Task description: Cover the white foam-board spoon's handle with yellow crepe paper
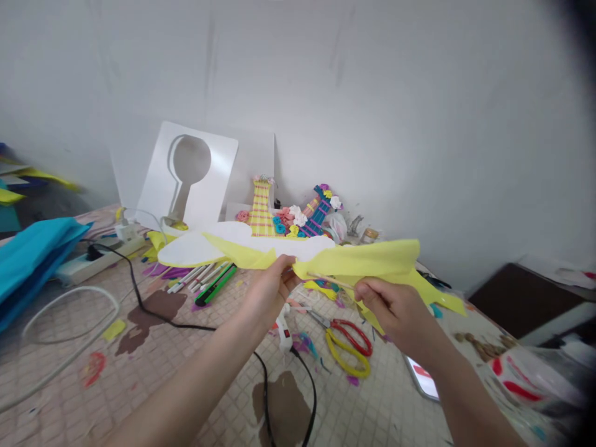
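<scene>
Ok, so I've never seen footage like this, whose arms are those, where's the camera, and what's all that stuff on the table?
There is one picture, taken by a camera worn on a person's head, looking forward and down, so the two bare arms are that person's own. The left hand grips a yellow sheet that lies over a white cut-out shape. The right hand pinches a thin wooden stick by the sheet. On the tiled table lie yellow and red scissors, a glue gun, a green utility knife and some pens. A white board with a hole cut in it leans on the wall.
</scene>
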{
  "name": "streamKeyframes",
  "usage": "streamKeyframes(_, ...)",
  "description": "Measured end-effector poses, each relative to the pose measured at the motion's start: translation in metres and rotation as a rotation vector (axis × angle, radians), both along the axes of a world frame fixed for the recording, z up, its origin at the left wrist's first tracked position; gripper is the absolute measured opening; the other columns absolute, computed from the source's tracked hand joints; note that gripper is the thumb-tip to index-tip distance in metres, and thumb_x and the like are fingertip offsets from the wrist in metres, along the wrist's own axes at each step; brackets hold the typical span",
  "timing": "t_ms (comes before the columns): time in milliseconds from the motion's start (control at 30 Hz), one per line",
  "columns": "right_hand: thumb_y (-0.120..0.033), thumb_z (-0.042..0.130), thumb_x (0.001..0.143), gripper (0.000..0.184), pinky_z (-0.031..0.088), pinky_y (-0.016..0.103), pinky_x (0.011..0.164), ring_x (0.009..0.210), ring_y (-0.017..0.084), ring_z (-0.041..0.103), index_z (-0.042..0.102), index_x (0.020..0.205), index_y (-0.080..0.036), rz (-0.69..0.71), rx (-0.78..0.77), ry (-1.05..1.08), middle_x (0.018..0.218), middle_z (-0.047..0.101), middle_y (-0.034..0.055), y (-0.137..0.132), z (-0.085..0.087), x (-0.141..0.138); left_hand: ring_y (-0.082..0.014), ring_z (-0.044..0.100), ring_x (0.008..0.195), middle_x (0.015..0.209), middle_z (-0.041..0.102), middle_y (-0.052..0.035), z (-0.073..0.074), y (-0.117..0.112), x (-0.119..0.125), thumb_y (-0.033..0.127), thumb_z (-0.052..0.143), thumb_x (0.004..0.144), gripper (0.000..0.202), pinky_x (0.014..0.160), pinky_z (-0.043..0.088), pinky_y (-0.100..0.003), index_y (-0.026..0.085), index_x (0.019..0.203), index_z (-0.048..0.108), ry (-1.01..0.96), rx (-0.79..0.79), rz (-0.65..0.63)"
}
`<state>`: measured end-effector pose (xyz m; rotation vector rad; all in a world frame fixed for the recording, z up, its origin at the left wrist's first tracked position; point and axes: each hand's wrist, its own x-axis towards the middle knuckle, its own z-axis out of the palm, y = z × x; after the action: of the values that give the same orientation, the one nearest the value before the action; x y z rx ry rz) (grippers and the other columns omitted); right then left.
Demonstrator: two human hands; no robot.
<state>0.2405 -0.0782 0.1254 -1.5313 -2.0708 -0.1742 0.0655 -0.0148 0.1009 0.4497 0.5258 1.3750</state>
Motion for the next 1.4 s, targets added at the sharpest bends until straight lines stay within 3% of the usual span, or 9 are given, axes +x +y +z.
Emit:
streamKeyframes(400, -0.024, 0.054, 0.08, 0.008, 0.034, 0.019, 0.045, 0.039, 0.007, 0.041, 0.059, 0.077, -0.017, 0.18, 0.342, -0.087, 0.048, 0.053, -0.0048, -0.009, -0.01, 0.001, -0.0083, 0.063, 0.056, 0.064, 0.064, -0.0012, 0.006, 0.008, -0.013, 0.006, 0.046, 0.08, 0.017, 0.051, 0.053, -0.014, 0.013, 0.07, 0.057, 0.03, -0.078, -0.071)
streamKeyframes(533, -0.017, 0.05, 0.081, 0.013, 0.036, 0.018, 0.046, 0.04, 0.007, 0.042, 0.062, 0.088, -0.018, 0.321, 0.327, -0.018, 0.056, 0.06, -0.003, -0.009, -0.009, -0.017, -0.0092, 0.063, 0.056, 0.065, 0.065, -0.0022, 0.004, 0.007, -0.01, 0.005, 0.047, 0.079, 0.016, 0.053, 0.054, -0.015, 0.012, 0.07, 0.058, 0.047, -0.074, -0.087)
streamKeyframes(700, -0.033, 0.063, 0.073, 0.016, 0.028, 0.019, 0.04, 0.039, 0.006, 0.028, 0.063, 0.081, -0.019, 0.098, 0.356, 0.249, 0.043, 0.031, -0.0087, 0.004, -0.006, -0.032, -0.0091, 0.062, 0.053, 0.067, 0.067, -0.0038, 0.001, 0.003, -0.004, 0.004, 0.048, 0.077, 0.014, 0.05, 0.053, -0.015, 0.011, 0.074, 0.06, 0.076, -0.055, -0.132)
streamKeyframes(800, -0.036, 0.065, 0.071, 0.027, 0.027, 0.02, 0.042, 0.043, 0.007, 0.025, 0.063, 0.092, -0.019, 0.1, 0.277, 0.312, 0.048, 0.025, -0.0086, 0.01, -0.002, -0.033, -0.0098, 0.063, 0.056, 0.068, 0.067, -0.004, -0.001, 0.001, -0.002, 0.003, 0.047, 0.076, 0.015, 0.051, 0.053, -0.016, 0.011, 0.077, 0.059, 0.097, -0.013, -0.145)
streamKeyframes(900, -0.037, 0.064, 0.071, 0.02, 0.022, 0.02, 0.04, 0.043, 0.006, 0.022, 0.062, 0.074, -0.017, 0.127, 0.116, 0.33, 0.049, 0.023, -0.0081, 0.012, 0.001, -0.031, -0.0094, 0.061, 0.051, 0.064, 0.065, -0.0024, -0.004, 0.001, -0.001, 0.001, 0.05, 0.072, 0.014, 0.049, 0.052, -0.016, 0.012, 0.075, 0.058, 0.123, 0.038, -0.139)
streamKeyframes(1000, -0.033, 0.062, 0.072, 0.027, 0.018, 0.019, 0.039, 0.043, 0.005, 0.02, 0.047, 0.055, -0.017, 0.113, 0.007, 0.367, 0.049, 0.019, -0.0082, 0.014, 0.001, -0.028, -0.0092, 0.058, 0.047, 0.064, 0.065, -0.0017, -0.006, 0.002, -0.001, -0.001, 0.053, 0.066, 0.018, 0.043, 0.049, -0.016, 0.012, 0.077, 0.058, 0.159, 0.08, -0.118)
streamKeyframes(1133, -0.037, 0.064, 0.068, 0.044, 0.018, 0.019, 0.039, 0.044, 0.005, 0.02, 0.026, 0.052, -0.02, 0.125, -0.107, 0.42, 0.05, 0.018, -0.0087, 0.014, -0.002, -0.025, -0.0121, 0.061, 0.051, 0.069, 0.067, -0.0041, -0.005, 0.0, -0.001, 0.0, 0.055, 0.062, 0.02, 0.046, 0.051, -0.019, 0.011, 0.077, 0.059, 0.213, 0.104, -0.085)
streamKeyframes(1267, -0.04, 0.071, 0.059, 0.054, 0.017, 0.019, 0.039, 0.046, 0.005, 0.018, 0.022, 0.052, -0.021, 0.125, -0.14, 0.463, 0.051, 0.017, -0.0091, 0.013, -0.005, -0.026, -0.0139, 0.062, 0.056, 0.07, 0.067, -0.0045, -0.004, -0.001, -0.001, 0.003, 0.057, 0.062, 0.019, 0.049, 0.052, -0.02, 0.011, 0.079, 0.059, 0.259, 0.122, -0.07)
streamKeyframes(1400, -0.036, 0.067, 0.065, 0.049, 0.019, 0.02, 0.042, 0.046, 0.005, 0.02, 0.023, 0.05, -0.02, 0.101, -0.117, 0.535, 0.051, 0.017, -0.0086, 0.013, -0.008, -0.03, -0.0127, 0.061, 0.054, 0.067, 0.066, -0.0027, -0.008, -0.001, 0.0, 0.004, 0.057, 0.061, 0.019, 0.048, 0.05, -0.02, 0.011, 0.079, 0.058, 0.297, 0.14, -0.061)
